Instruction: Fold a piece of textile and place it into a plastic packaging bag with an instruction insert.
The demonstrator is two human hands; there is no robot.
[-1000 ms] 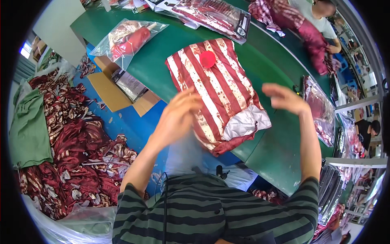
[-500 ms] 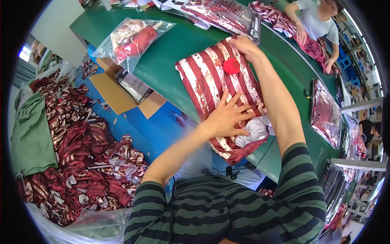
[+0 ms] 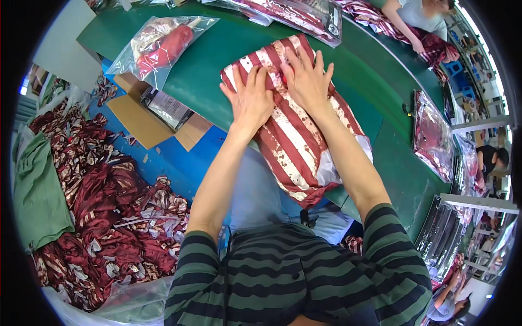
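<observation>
A folded red and white striped garment (image 3: 291, 133) with dark red blotches lies on the green table (image 3: 206, 81) in front of me. My left hand (image 3: 253, 103) rests flat on its far left part, fingers spread. Beside it, my right hand (image 3: 310, 81) is laid on the far right part, its fingers also stretched out. A red round piece on the cloth is mostly covered by my right hand. White fabric (image 3: 327, 169) shows at the garment's near right edge, partly behind my right forearm.
Left of the garment lie a clear bag with red and pale contents (image 3: 166, 46) and an open cardboard box (image 3: 130, 119). A large heap of red cloth (image 3: 114, 206) covers the floor at left. Packed garments (image 3: 432, 136) lie at right; a co-worker (image 3: 424, 22) handles cloth beyond.
My left hand has moved from the garment's near part to its far left. My right hand has come off the far edge onto the cloth, over the red round piece.
</observation>
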